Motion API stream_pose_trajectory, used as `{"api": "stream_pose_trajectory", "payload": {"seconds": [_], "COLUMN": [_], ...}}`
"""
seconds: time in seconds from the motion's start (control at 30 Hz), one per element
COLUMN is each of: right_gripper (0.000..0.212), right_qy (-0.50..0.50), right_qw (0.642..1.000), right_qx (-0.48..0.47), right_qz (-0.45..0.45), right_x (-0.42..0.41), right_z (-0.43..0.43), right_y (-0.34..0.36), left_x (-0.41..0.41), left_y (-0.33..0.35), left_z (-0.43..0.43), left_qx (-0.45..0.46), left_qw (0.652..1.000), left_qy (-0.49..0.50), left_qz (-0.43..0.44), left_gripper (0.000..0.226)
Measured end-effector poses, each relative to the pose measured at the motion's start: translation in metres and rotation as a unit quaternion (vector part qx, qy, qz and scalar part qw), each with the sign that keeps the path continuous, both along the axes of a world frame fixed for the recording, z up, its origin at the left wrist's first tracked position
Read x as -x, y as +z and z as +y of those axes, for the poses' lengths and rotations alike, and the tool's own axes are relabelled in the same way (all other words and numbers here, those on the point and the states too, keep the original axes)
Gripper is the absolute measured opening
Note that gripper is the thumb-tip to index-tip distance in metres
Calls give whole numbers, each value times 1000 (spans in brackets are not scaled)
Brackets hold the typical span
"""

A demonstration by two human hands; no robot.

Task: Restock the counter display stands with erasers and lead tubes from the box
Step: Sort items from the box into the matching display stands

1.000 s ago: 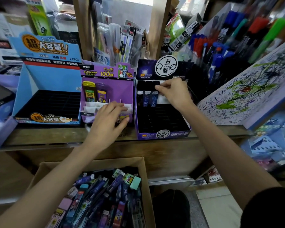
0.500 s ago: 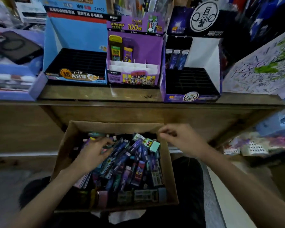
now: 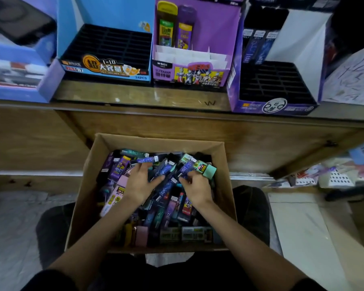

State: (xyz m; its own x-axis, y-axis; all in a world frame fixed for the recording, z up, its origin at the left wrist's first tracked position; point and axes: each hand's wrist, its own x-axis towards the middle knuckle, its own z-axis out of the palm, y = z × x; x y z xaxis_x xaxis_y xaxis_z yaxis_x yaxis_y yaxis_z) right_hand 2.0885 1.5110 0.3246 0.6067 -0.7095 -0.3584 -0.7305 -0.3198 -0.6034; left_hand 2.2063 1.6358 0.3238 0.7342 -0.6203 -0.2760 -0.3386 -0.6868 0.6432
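Dozens of lead tubes [image 3: 169,188] and erasers [image 3: 209,171], sleeved in navy, purple, pink and mint, are lying jumbled in the cardboard box [image 3: 156,142] below the counter [image 3: 135,95]; my left hand [image 3: 140,185] is resting flat on them while my right hand [image 3: 195,189] is pinching one navy tube [image 3: 184,170].

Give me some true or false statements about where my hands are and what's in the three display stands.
1. The left hand and right hand are both inside the cardboard box. True.
2. The blue stand is full of lead tubes. False: the slots of its black tray show empty.
3. The purple stand holds two packs at its back. True.
4. The dark stand holds nothing. False: three blue tubes stand in its back row.
5. The cardboard box sits on the counter. False: it is below the counter's edge, in front of it.
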Motion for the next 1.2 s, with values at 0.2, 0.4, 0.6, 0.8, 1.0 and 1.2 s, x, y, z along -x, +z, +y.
{"api": "stream_pose_trajectory", "payload": {"seconds": [0.2, 0.4, 0.6, 0.8, 1.0, 1.2], "right_gripper": [26, 38, 40, 31, 27, 23], "right_qy": [-173, -285, -303, -258, -245, -231], "right_qw": [977, 938, 914, 915, 912, 915], "right_qx": [-111, -182, -254, -297, -317, -319], "right_qz": [-60, -73, -92, -84, -90, -82], "right_x": [-30, -42, -41, -27, -17, -10], "right_z": [0, 0, -7, -9, -7, -8], "right_y": [-7, -11, -12, -3, 1, 2], "left_x": [-5, -13, -11, -15, -2, 1], "left_y": [-9, -8, -4, 0, 2, 5], "left_z": [-20, -26, -22, -21, -31, -37], "left_qx": [-94, -122, -99, -132, -210, -212], "left_qw": [992, 986, 991, 984, 968, 968], "left_qy": [-87, -114, -93, -112, -130, -124], "left_qz": [-17, 3, 15, 47, -41, -45], "left_gripper": [80, 69, 46, 61, 72, 51]}}
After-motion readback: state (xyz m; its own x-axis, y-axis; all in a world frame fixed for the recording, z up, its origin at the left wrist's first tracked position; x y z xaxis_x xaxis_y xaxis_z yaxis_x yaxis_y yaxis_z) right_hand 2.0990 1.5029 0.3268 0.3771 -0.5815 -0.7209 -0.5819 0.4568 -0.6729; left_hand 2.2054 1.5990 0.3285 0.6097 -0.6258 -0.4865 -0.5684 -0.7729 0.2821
